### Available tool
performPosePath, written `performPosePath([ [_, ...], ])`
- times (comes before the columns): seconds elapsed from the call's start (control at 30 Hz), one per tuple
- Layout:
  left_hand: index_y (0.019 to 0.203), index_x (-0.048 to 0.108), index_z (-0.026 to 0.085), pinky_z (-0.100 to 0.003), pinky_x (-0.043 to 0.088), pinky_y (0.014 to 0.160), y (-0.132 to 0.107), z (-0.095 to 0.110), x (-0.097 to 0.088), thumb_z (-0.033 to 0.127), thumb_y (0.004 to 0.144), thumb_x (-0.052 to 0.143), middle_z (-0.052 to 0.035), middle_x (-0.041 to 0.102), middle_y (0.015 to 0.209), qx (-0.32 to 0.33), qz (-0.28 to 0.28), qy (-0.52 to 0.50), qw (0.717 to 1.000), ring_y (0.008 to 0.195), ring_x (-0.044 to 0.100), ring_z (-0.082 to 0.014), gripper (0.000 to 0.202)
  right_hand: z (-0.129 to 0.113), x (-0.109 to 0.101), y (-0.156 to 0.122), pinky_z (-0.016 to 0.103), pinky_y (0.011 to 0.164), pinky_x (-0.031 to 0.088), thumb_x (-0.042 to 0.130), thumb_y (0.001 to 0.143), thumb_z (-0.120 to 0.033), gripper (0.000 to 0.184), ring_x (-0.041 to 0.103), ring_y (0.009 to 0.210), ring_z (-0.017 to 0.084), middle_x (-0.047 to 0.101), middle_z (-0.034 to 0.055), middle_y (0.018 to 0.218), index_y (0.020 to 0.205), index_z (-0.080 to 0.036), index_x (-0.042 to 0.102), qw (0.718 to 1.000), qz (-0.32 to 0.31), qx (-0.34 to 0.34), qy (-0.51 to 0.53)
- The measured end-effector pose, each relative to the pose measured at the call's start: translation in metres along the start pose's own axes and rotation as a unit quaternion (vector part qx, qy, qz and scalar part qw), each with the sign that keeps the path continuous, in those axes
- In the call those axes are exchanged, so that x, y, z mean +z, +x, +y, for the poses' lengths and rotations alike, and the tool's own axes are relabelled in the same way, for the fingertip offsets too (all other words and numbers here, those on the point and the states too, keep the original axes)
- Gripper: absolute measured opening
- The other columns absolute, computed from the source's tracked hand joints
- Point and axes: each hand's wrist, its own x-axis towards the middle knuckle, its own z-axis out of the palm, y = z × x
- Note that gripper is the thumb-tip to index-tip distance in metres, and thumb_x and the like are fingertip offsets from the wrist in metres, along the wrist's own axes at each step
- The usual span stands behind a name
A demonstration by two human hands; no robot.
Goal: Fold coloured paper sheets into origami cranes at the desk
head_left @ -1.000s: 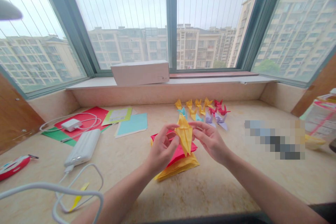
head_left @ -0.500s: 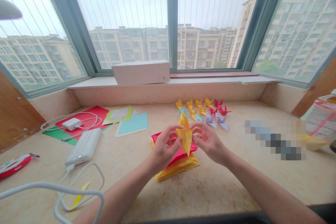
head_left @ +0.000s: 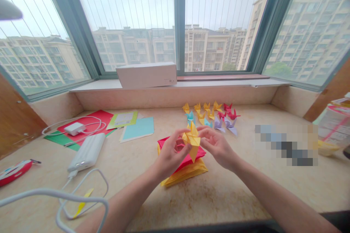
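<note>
A partly folded piece of yellow origami paper (head_left: 194,150) is upright in front of me, with folds standing out near its top. My left hand (head_left: 172,151) pinches its left side between thumb and fingers. On the other side my right hand (head_left: 218,147) is curled, its fingertips at the paper's upper right edge; its exact contact is hard to see. Below the hands lies a red folded packet (head_left: 188,163) on top of a yellow one (head_left: 186,174). Just beyond are small folded paper cranes in yellow (head_left: 201,118), red (head_left: 233,114), blue (head_left: 190,116) and lilac (head_left: 231,126).
To the left are a red sheet (head_left: 102,118), a blue sheet (head_left: 140,129), a white charger (head_left: 75,129), a power bank (head_left: 87,151) and a looped cable (head_left: 82,197). A white box (head_left: 147,75) rests on the sill. A plastic container (head_left: 336,123) stands far right.
The yellow paper's upper front part has folded down and outward, so the piece looks shorter. Both hands stay in nearly the same place, with small finger shifts.
</note>
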Motion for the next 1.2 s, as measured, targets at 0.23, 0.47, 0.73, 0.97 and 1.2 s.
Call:
performPosePath([
  [0.23,0.124,0.055,0.024,-0.03,0.054,0.084,0.001,-0.007,0.0,0.033,0.087,0.069,-0.0087,0.066,0.114,-0.018,-0.014,-0.019,1.0,0.099,0.067,-0.0205,0.04,-0.006,0.005,0.0,0.036,0.087,0.052,0.069,0.084,-0.051,0.032,0.063,0.098,0.02,0.053,0.0093,0.126,0.082,-0.019,0.065,1.0,0.023,0.005,0.008],
  [0.47,0.136,0.044,0.03,-0.031,0.052,0.085,-0.004,-0.01,0.0,0.024,0.091,0.062,-0.0066,0.064,0.11,0.019,-0.044,0.031,0.998,0.096,0.064,-0.0177,0.049,-0.001,0.011,0.0,0.03,0.079,0.051,0.066,0.088,-0.045,0.029,0.061,0.088,0.018,0.065,0.0067,0.1,0.077,-0.019,0.064,0.997,0.078,-0.021,0.014],
  [0.73,0.132,0.043,0.025,-0.031,0.05,0.082,-0.001,-0.008,0.005,0.023,0.087,0.065,-0.006,0.065,0.105,0.07,0.007,0.077,0.995,0.092,0.065,-0.0182,0.051,0.007,0.01,0.0,0.028,0.07,0.051,0.076,0.081,-0.038,0.029,0.06,0.075,0.015,0.066,0.0015,0.086,0.104,-0.022,0.066,0.994,0.106,-0.008,0.039],
  [0.97,0.094,0.052,0.019,-0.021,0.042,0.053,0.006,-0.006,-0.004,0.03,0.079,0.073,0.0049,0.058,0.065,-0.019,0.129,0.167,0.977,0.056,0.057,-0.0109,0.028,0.009,0.009,-0.003,0.035,0.082,0.05,0.066,0.09,-0.034,0.017,0.06,0.089,0.019,0.065,0.0043,0.096,0.104,-0.025,0.069,0.989,0.099,-0.094,-0.049],
  [1.2,0.107,0.055,0.017,-0.03,0.055,0.073,0.005,0.003,0.0,0.044,0.088,0.064,-0.0063,0.073,0.089,-0.057,0.069,-0.045,0.995,0.077,0.07,-0.0179,0.034,0.005,0.007,-0.005,0.033,0.083,0.048,0.061,0.09,-0.02,0.005,0.06,0.089,0.019,0.062,0.0027,0.092,0.092,-0.025,0.062,0.975,0.054,-0.186,-0.111],
])
